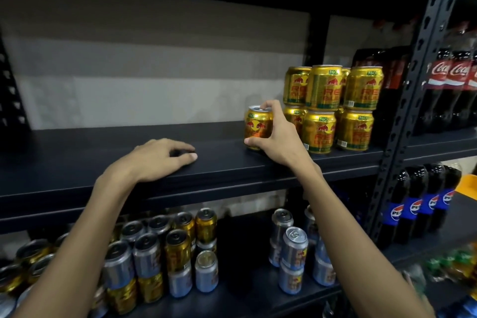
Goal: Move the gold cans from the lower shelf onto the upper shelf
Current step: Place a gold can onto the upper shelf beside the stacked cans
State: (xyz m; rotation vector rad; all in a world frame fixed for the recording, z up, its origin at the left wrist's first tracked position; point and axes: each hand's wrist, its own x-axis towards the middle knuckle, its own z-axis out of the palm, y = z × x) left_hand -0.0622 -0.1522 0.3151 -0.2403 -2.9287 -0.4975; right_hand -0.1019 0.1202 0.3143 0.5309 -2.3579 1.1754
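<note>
My right hand (275, 134) grips a gold can (256, 125) that stands upright on the dark upper shelf (103, 162), thumb low on its front and fingers over its rim. Just to its right, several gold cans (333, 108) stand stacked in two layers. My left hand (160, 159) rests on the upper shelf near its front edge, fingers loosely bent, holding nothing. On the lower shelf (240, 289), gold cans (178, 248) are mixed with silver-blue cans (147, 255) at the left.
More silver-blue cans (294, 258) stand stacked at the lower shelf's right. Dark cola bottles (449, 85) and blue-labelled bottles (418, 204) fill the neighbouring rack beyond a perforated metal upright (407, 111). A pale wall backs the upper shelf.
</note>
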